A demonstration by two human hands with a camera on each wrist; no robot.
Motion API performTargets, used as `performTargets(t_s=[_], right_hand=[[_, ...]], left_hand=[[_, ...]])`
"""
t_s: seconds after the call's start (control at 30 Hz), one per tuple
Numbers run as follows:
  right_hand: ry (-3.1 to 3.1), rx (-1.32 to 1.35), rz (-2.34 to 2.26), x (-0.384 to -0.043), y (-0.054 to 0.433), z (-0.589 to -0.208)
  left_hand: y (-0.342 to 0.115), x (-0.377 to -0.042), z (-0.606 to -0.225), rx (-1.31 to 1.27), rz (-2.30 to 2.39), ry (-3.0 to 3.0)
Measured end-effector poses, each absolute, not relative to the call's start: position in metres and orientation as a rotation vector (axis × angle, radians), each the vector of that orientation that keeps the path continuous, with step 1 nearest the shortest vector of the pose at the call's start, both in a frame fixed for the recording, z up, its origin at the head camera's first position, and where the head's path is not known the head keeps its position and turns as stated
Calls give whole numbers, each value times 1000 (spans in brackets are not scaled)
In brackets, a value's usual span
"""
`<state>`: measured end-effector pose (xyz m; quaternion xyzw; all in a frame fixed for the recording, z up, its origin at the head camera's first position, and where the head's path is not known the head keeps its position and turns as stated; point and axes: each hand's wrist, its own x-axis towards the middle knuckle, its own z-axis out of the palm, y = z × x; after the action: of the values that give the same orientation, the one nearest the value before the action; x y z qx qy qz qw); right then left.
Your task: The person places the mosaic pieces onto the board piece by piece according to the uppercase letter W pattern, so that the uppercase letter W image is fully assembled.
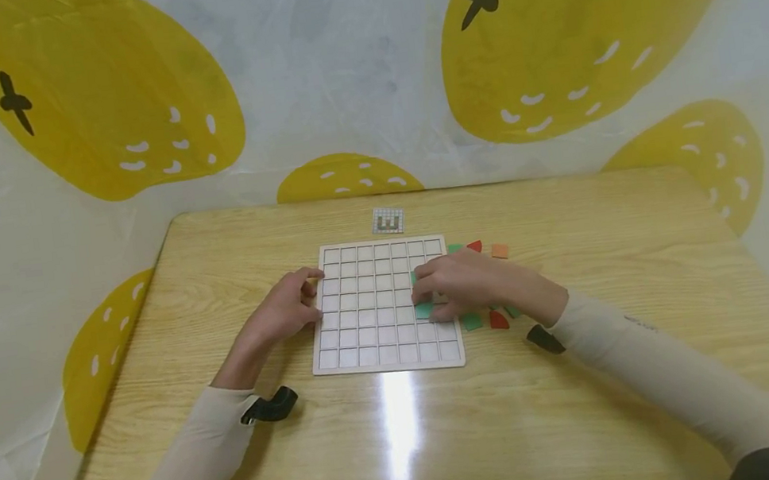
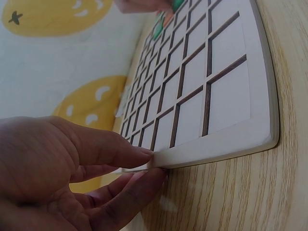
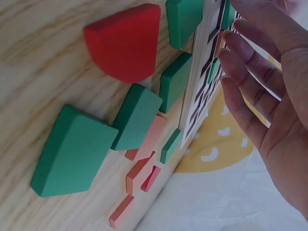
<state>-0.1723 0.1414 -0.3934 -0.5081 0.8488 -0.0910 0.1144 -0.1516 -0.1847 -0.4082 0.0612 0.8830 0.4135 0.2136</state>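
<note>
Grips with the left hand the left edge of one grid board, setting thumb on the rim and bending fingers against its side. Spreads the loosely curved fingers of the right hand over the board's right part, perhaps touching pieces partly hidden there. Lies flat on the tabletop, near-square, seven cells by seven, with sides running away from the body. Contains two inset green pieces and, between them, one inset orange piece. Counts, right of the board, five loose green pieces, two red pieces, three loose orange pieces. Shows one small card just beyond.
</note>
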Motion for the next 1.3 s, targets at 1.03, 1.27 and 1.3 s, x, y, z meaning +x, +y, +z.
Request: performTargets(t_s=[1.03, 1.27, 1.3], right_hand=[[2493, -1455, -379, -172, 158, -399], [2487, -1406, -367, -172, 161, -398], [2485, -1410, -365, -172, 162, -397]], left_hand=[[-185, -153, -408, 182, 1146, 2449], [-185, -153, -409, 181, 1134, 2455], [-185, -153, -410, 180, 1133, 2456]])
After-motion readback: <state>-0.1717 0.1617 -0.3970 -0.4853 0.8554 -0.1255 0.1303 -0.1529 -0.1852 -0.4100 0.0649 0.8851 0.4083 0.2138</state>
